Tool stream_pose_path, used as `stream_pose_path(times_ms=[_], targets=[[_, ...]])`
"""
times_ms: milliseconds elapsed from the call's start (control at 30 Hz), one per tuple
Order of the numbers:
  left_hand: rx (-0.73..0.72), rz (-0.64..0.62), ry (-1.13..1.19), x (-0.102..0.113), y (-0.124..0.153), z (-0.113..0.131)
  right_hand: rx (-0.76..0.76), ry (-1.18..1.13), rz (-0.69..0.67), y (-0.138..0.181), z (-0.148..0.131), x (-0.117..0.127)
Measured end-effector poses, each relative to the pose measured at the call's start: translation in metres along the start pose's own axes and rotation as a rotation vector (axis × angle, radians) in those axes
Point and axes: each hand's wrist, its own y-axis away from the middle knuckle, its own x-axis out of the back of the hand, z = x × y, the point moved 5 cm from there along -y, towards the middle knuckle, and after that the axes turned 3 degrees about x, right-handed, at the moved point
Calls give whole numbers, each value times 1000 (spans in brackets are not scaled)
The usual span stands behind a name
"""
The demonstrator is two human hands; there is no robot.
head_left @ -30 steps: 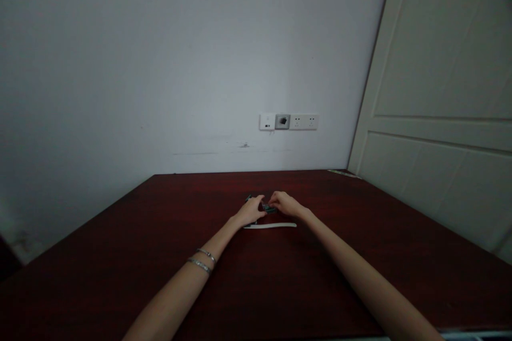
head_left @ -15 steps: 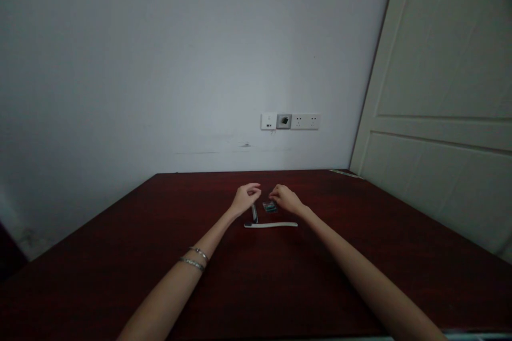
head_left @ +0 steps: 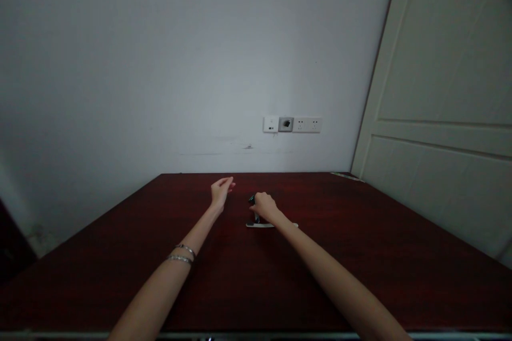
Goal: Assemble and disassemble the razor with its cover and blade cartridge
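Observation:
My right hand (head_left: 264, 206) rests on the dark red table (head_left: 360, 245), its fingers curled over a small dark object (head_left: 252, 200) whose nature I cannot make out. A thin white strip (head_left: 260, 225) lies flat just in front of that hand, partly under the wrist. A short dark piece (head_left: 256, 217) sits between hand and strip. My left hand (head_left: 221, 191) hovers to the left, lifted off the table, fingers loosely apart and holding nothing. Two silver bangles (head_left: 182, 253) circle my left forearm.
A white wall stands behind the table, with a row of sockets (head_left: 292, 124) above the far edge. A pale panelled door (head_left: 440, 117) rises along the right side. A thin flat item (head_left: 347, 175) lies at the table's far right corner.
My left hand has let go and drawn away to the left, rising off the table. My right hand has slid left over the small dark object.

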Motion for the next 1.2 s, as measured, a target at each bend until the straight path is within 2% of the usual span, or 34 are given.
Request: stream_pose_path(times_ms=[300,400,500,600,767,933,1067,1200], targets=[[-19,-27,-211,0,9,-23,-55,-11,-2,-4,-3,-4],[-70,-112,-302,-6,9,-31,-63,-20,3,-6,-1,-3],[-146,-243,-419,-15,11,-33,-91,-37,32,-7,14,7],[-213,-369,-578,-28,15,-33,-154,-64,89,-8,48,23],[-330,-564,-750,-53,27,-32,-253,-64,179,1,135,51],[-406,-697,-860,-79,40,-36,-347,-28,213,20,217,56],[-503,-719,-964,-95,48,-39,-395,-11,184,34,254,52],[-551,-774,-1052,-105,55,-38,-404,-1,167,43,268,51]])
